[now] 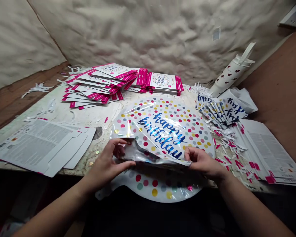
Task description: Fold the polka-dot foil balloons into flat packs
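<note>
A flat foil balloon (150,131) with coloured dots and blue "happy birthday" lettering lies in front of me, its near part overhanging the table edge. Its foil is folded across the middle. At the right end of this fold, my right hand (199,161) is closed, pinching the foil between thumb and fingers. My left hand (115,156) is at the left end, its fingers curled on the raised foil and its thumb lower along the fold. Below the fold, the dotted near part shows, with a pale tail at left. The fingertips of my left hand are partly hidden.
Pink-and-white printed packets (101,85) are piled at the back of the worktable (88,115). Flat printed cardboard sleeves (44,141) lie left, more sleeves (273,148) right. Folded balloons (219,112) sit by a heart-patterned tumbler (229,74). Paper scraps (227,141) litter the right side.
</note>
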The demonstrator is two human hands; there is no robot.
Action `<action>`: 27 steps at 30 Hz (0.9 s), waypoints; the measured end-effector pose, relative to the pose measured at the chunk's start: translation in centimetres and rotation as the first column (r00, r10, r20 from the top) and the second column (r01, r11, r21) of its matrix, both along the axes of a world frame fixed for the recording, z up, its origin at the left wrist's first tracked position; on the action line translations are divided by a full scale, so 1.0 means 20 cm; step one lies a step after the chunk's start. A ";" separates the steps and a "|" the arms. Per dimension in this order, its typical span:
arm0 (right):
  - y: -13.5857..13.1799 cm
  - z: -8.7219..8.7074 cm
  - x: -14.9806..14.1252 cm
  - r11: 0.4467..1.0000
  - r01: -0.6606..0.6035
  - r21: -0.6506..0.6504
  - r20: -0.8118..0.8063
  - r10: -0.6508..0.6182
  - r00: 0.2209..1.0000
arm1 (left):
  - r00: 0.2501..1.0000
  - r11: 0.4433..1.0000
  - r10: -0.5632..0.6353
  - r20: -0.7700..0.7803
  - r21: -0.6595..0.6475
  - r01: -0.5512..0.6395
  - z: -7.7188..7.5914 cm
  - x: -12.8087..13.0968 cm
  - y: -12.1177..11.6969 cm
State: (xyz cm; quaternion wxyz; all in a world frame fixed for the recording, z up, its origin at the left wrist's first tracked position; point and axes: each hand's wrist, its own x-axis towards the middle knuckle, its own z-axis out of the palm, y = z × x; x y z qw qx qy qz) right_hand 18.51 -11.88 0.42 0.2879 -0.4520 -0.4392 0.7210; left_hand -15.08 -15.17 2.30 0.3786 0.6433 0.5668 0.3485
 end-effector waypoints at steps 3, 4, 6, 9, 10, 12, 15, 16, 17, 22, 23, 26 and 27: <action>0.00 0.05 -0.02 0.960 -0.274 0.058 0.122 0.266 0.956 | 0.943 0.978 0.190 -0.272 0.132 -0.158 -0.04 0.04 0.03; 0.00 0.06 -0.02 0.937 -0.336 0.099 0.182 0.315 0.931 | 0.925 0.974 0.218 -0.311 0.125 -0.188 -0.05 0.04 0.04; 0.01 0.08 -0.03 0.910 -0.376 0.173 0.323 0.308 0.895 | 0.956 0.988 0.152 -0.253 0.001 -0.157 -0.05 0.04 0.05; 0.02 0.08 -0.04 0.924 -0.353 0.148 0.367 0.280 0.887 | 0.998 0.978 0.047 -0.040 -0.200 -0.054 -0.05 0.04 0.04; 0.02 0.08 -0.04 0.922 -0.371 0.111 0.324 0.320 0.890 | 0.999 0.973 0.043 -0.008 -0.228 -0.044 -0.05 0.03 0.03; 0.04 0.08 -0.04 0.920 -0.389 0.049 0.211 0.371 0.904 | 0.997 0.976 0.074 0.019 -0.205 -0.068 -0.06 0.02 0.02; 0.08 0.05 -0.03 0.980 -0.193 -0.050 0.059 0.196 0.979 | 0.995 0.999 0.050 0.091 0.006 -0.051 -0.07 -0.03 0.00; 0.08 0.04 -0.04 0.990 -0.104 -0.098 0.011 0.106 0.994 | 0.994 0.996 0.009 0.106 0.083 -0.018 -0.07 -0.05 -0.01; 0.09 0.02 -0.04 0.989 -0.037 -0.146 -0.033 0.032 0.999 | 0.994 0.990 -0.040 0.105 0.140 0.026 -0.07 -0.07 -0.02; 0.07 -0.05 -0.05 0.985 0.015 -0.173 -0.165 -0.044 0.985 | 0.995 0.981 -0.024 0.094 0.196 0.006 -0.05 -0.11 -0.07; 0.07 -0.05 -0.05 0.986 0.002 -0.165 -0.187 -0.034 0.982 | 0.995 0.982 -0.015 0.102 0.191 -0.004 -0.05 -0.12 -0.08; 0.08 0.00 -0.02 0.984 0.062 -0.167 -0.205 -0.096 0.974 | 0.987 0.975 -0.160 0.029 0.160 0.154 -0.04 -0.16 -0.09; 0.10 0.03 -0.01 0.978 0.129 -0.162 -0.189 -0.159 0.969 | 0.968 0.958 -0.246 -0.054 0.141 0.251 -0.04 -0.18 -0.09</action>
